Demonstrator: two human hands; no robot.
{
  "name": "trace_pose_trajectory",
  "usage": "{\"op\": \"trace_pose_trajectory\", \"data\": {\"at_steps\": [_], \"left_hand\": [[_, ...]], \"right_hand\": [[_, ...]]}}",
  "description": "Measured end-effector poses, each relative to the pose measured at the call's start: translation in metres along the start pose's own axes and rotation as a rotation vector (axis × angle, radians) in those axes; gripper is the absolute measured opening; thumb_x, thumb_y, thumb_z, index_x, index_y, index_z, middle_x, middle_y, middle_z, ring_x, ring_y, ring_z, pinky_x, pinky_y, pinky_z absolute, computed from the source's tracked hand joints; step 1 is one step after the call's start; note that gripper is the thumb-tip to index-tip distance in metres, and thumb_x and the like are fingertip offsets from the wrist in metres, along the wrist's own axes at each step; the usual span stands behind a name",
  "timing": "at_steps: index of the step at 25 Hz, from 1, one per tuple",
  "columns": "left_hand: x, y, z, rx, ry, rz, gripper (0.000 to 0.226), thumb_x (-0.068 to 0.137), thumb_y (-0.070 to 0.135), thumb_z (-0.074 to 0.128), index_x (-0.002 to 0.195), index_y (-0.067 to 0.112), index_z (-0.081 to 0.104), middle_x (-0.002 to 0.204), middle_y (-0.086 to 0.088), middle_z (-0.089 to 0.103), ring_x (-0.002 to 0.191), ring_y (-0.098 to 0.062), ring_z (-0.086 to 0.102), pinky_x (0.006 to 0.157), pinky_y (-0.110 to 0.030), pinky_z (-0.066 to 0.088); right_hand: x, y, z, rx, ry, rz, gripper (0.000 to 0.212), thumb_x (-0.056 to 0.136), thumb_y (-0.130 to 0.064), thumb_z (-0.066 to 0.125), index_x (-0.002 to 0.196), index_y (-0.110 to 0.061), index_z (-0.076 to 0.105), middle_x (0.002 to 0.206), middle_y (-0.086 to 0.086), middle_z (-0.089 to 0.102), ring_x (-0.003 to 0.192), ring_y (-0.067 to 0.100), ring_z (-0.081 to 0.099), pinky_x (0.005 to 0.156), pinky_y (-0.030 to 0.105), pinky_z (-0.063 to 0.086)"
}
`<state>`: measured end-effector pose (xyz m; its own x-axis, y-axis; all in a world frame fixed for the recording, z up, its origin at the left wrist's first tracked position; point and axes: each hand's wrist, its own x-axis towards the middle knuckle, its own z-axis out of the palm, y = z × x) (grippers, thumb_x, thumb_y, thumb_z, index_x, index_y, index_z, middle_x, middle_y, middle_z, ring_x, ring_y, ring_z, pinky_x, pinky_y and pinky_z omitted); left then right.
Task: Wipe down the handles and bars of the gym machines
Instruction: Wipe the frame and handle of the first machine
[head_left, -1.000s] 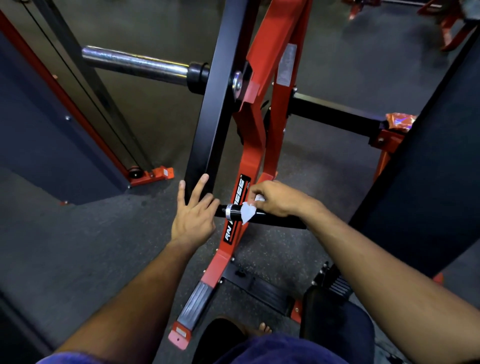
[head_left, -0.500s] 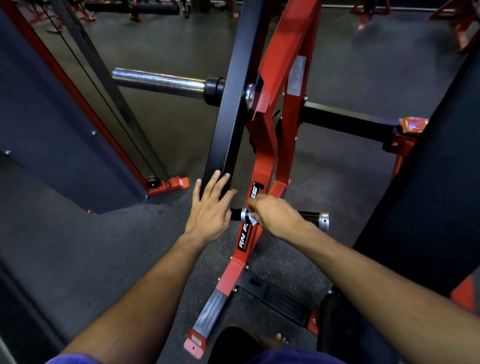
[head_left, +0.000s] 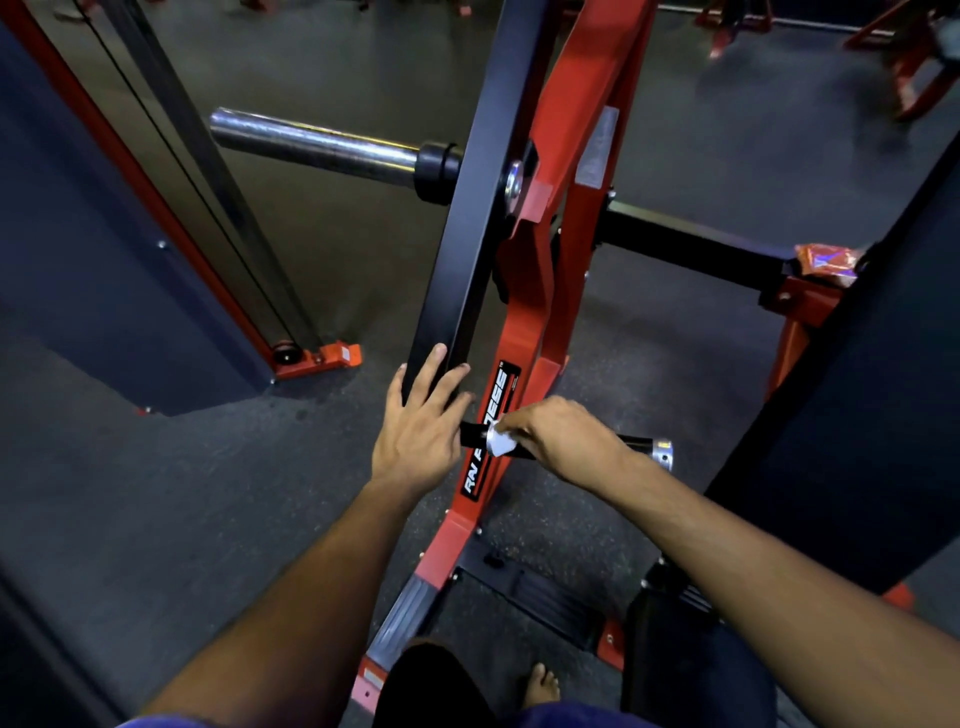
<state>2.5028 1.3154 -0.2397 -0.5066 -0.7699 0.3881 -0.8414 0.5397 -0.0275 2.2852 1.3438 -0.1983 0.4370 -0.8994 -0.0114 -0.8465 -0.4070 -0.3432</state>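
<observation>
Pinching white wipe (head_left: 501, 442) – right hand (head_left: 558, 439), round black handle (head_left: 631, 446), left hand (head_left: 418, 431) flat

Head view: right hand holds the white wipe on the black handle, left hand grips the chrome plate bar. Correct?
Not quite. In the head view the left hand rests with straight fingers on the black upright, not the chrome plate bar, which nothing touches. The right hand does hold the white wipe on the black handle.

Two hands are in view: the left hand (head_left: 421, 431) and the right hand (head_left: 558, 439). There is one white wipe (head_left: 501, 442), one black handle (head_left: 636, 444), one chrome bar (head_left: 311, 143), one black beam (head_left: 483, 218), and one bare foot (head_left: 543, 683).
</observation>
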Motion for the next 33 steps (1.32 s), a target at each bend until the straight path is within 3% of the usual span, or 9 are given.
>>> {"op": "trace_pose_trajectory", "data": {"at_steps": [5, 8, 12, 14, 18, 22, 27, 30, 33], "left_hand": [[-0.001, -0.002, 0.001, -0.024, 0.021, 0.041, 0.038, 0.082, 0.025, 0.039, 0.095, 0.017, 0.074, 0.143, 0.0, 0.056, 0.157, -0.032, 0.017, 0.116, -0.066, 0.027], [-0.001, -0.003, 0.0, -0.085, 0.063, 0.056, 0.038, 0.082, 0.024, 0.04, 0.094, 0.015, 0.075, 0.134, -0.002, 0.062, 0.155, -0.035, 0.024, 0.114, -0.069, 0.029], [-0.002, -0.011, 0.003, -0.187, 0.091, 0.078, 0.034, 0.08, 0.019, 0.043, 0.086, 0.016, 0.076, 0.127, 0.003, 0.065, 0.155, -0.03, 0.024, 0.118, -0.066, 0.025], [-0.002, -0.012, 0.004, -0.195, 0.075, 0.066, 0.03, 0.081, 0.019, 0.047, 0.083, 0.017, 0.077, 0.123, 0.004, 0.067, 0.155, -0.029, 0.024, 0.119, -0.065, 0.024], [-0.003, -0.009, -0.001, -0.096, -0.063, 0.058, 0.016, 0.083, 0.024, 0.07, 0.096, 0.024, 0.079, 0.117, 0.01, 0.065, 0.159, -0.028, 0.01, 0.12, -0.064, 0.019], [-0.004, -0.008, -0.008, -0.065, -0.161, 0.042, 0.021, 0.084, 0.025, 0.07, 0.103, 0.029, 0.078, 0.12, 0.014, 0.064, 0.159, -0.029, 0.0, 0.121, -0.065, 0.013], [-0.003, -0.007, -0.01, -0.047, -0.193, 0.04, 0.027, 0.087, 0.025, 0.066, 0.111, 0.033, 0.075, 0.124, 0.014, 0.061, 0.159, -0.029, -0.007, 0.121, -0.065, 0.009], [-0.004, -0.008, -0.01, -0.061, -0.17, 0.044, 0.028, 0.084, 0.023, 0.069, 0.11, 0.03, 0.077, 0.121, 0.012, 0.063, 0.159, -0.029, -0.004, 0.121, -0.065, 0.012], [-0.004, -0.009, -0.009, -0.078, -0.122, 0.053, 0.023, 0.083, 0.019, 0.069, 0.102, 0.026, 0.079, 0.115, 0.011, 0.066, 0.159, -0.029, 0.003, 0.119, -0.066, 0.017]], "right_hand": [[0.04, 0.01, -0.012, 0.358, -0.211, 0.31, 0.023, 0.093, -0.004, 0.058, 0.084, -0.016, 0.076, 0.069, -0.013, 0.066, 0.063, -0.005, 0.056, 0.066, 0.022, 0.04], [0.047, 0.008, -0.02, 0.3, -0.324, 0.32, 0.026, 0.09, 0.002, 0.052, 0.075, -0.01, 0.069, 0.065, -0.008, 0.06, 0.061, 0.001, 0.052, 0.063, 0.025, 0.04], [0.029, -0.018, -0.022, 0.126, -0.177, 0.123, 0.019, 0.097, -0.014, 0.06, 0.107, -0.017, 0.076, 0.098, -0.002, 0.076, 0.083, 0.01, 0.064, 0.066, 0.013, 0.037], [0.013, -0.023, -0.02, 0.07, -0.132, 0.105, 0.023, 0.099, -0.022, 0.061, 0.116, -0.02, 0.075, 0.108, 0.002, 0.077, 0.093, 0.019, 0.069, 0.069, 0.02, 0.04], [0.002, -0.017, -0.031, 0.025, -0.175, 0.304, 0.019, 0.098, -0.021, 0.056, 0.103, -0.014, 0.073, 0.097, 0.008, 0.075, 0.09, 0.028, 0.069, 0.071, 0.034, 0.049], [-0.019, -0.001, -0.049, -0.03, -0.198, 0.427, 0.032, 0.103, -0.039, 0.051, 0.089, -0.015, 0.066, 0.083, 0.009, 0.068, 0.08, 0.03, 0.064, 0.07, 0.041, 0.051], [-0.083, 0.007, -0.055, -0.107, -0.015, 0.377, 0.014, 0.1, -0.023, 0.062, 0.105, -0.017, 0.074, 0.099, -0.001, 0.071, 0.096, 0.021, 0.061, 0.08, 0.033, 0.047], [-0.117, 0.011, -0.059, -0.097, 0.209, 0.455, 0.014, 0.096, -0.025, 0.069, 0.104, -0.019, 0.077, 0.091, -0.006, 0.071, 0.093, 0.02, 0.052, 0.074, 0.028, 0.041], [-0.122, 0.003, -0.048, -0.152, 0.258, 0.484, 0.011, 0.096, -0.023, 0.067, 0.094, -0.02, 0.077, 0.083, 0.0, 0.07, 0.087, 0.022, 0.053, 0.07, 0.034, 0.048]]}}
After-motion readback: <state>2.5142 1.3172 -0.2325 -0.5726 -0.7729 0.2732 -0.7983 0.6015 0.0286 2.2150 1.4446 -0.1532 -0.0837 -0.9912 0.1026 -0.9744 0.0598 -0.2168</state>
